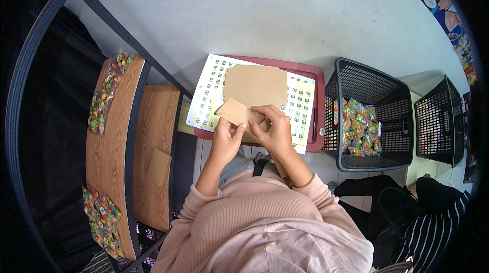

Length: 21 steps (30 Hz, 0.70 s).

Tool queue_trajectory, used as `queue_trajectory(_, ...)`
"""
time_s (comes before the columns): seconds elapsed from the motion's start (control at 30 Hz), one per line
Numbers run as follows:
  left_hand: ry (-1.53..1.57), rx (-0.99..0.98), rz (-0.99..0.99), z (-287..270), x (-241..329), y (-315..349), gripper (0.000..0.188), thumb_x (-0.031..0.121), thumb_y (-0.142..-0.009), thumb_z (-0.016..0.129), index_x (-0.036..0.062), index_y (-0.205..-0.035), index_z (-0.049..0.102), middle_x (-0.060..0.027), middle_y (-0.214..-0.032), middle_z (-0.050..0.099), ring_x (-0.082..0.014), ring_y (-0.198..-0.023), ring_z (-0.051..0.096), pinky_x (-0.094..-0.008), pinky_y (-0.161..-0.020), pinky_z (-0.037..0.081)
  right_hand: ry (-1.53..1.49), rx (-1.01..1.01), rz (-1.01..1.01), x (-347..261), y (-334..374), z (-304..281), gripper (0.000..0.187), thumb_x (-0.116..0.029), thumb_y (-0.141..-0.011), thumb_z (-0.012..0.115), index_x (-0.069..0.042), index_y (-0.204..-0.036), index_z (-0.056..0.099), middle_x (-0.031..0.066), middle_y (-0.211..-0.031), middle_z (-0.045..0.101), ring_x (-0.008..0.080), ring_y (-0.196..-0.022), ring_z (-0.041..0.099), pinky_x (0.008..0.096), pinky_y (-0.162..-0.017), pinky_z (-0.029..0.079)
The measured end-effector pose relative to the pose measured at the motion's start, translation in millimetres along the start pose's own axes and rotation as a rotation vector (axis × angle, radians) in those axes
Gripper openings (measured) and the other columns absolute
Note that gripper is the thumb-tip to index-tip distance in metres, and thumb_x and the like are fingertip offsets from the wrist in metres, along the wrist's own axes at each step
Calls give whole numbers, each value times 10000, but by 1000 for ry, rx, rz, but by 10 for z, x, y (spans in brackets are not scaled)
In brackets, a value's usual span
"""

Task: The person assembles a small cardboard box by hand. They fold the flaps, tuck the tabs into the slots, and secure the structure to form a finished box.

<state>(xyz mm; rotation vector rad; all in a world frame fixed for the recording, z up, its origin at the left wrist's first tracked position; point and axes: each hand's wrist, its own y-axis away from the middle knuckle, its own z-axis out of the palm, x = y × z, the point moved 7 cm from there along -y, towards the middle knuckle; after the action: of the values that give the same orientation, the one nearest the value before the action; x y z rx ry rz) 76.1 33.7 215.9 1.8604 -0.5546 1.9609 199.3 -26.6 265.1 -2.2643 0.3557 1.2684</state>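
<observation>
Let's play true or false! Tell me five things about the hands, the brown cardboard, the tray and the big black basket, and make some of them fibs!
1. The left hand and right hand are both on one folded cardboard piece. True.
2. The tray is bright blue. False: the tray is dark red.
3. A larger cardboard sheet lies on the paper with green marks. True.
4. The big black basket is on the person's left. False: the big black basket is on the right.
5. The big black basket holds only cardboard. False: colourful packets are inside it.
</observation>
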Motion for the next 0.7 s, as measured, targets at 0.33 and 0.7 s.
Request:
queue_trajectory(0.33, 135, -46, -52, -11, -68, -26, 308, -31, -839, 495, -32, -1127, 385, -118, -1056, 520, -153, -977, 521, -259, -835, 422, -71, -311, -89, 141, -21, 38, 168, -165, -746, 619, -3, -766, 579, 143, -932, 545, 278, -827, 569, 330, -724, 454)
queue_trajectory(0.7, 30, -24, -5, -25, -115, 9, 338, -22, -836, 501, -37, -1139, 352, -131, -1077, 500, -165, -960, 538, -265, -780, 468, -436, -538, 65, 439, 26, 202, 134, -183, -853, 539, -56, -811, 544, 59, -1080, 404, 170, -1024, 397, 313, -892, 320)
